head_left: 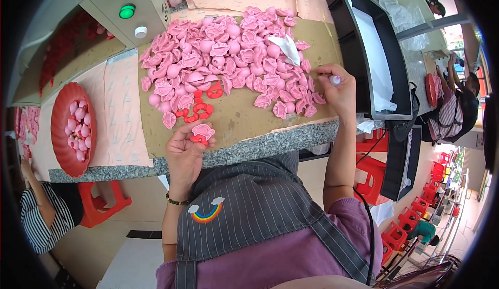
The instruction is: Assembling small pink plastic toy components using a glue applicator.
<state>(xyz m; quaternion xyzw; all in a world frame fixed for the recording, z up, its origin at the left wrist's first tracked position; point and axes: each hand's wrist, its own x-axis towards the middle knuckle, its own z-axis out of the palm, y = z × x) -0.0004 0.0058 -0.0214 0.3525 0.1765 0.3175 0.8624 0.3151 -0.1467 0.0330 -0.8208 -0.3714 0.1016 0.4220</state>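
Note:
My left hand point(185, 148), with a beaded bracelet on its wrist, is at the front edge of the work surface. Its fingers pinch a pink moulded piece point(203, 130) that sits against a red moulded piece point(199, 140). Closed around a small pale-capped tube or bottle point(335, 79), my right hand point(339, 94) is beside the black tray. Between and beyond my hands spreads a wide heap of pink moulded pieces point(218, 49), some domed, some frilled at the rim. Several loose red pieces point(195, 113) lie at the heap's near left edge.
A red scalloped bowl point(60, 133) of pink pieces stands at left. Far left is a machine housing with red and green buttons point(127, 11). The black tray point(358, 39) borders the right side. A white scrap point(286, 49) rests on the heap. Other people are at both sides.

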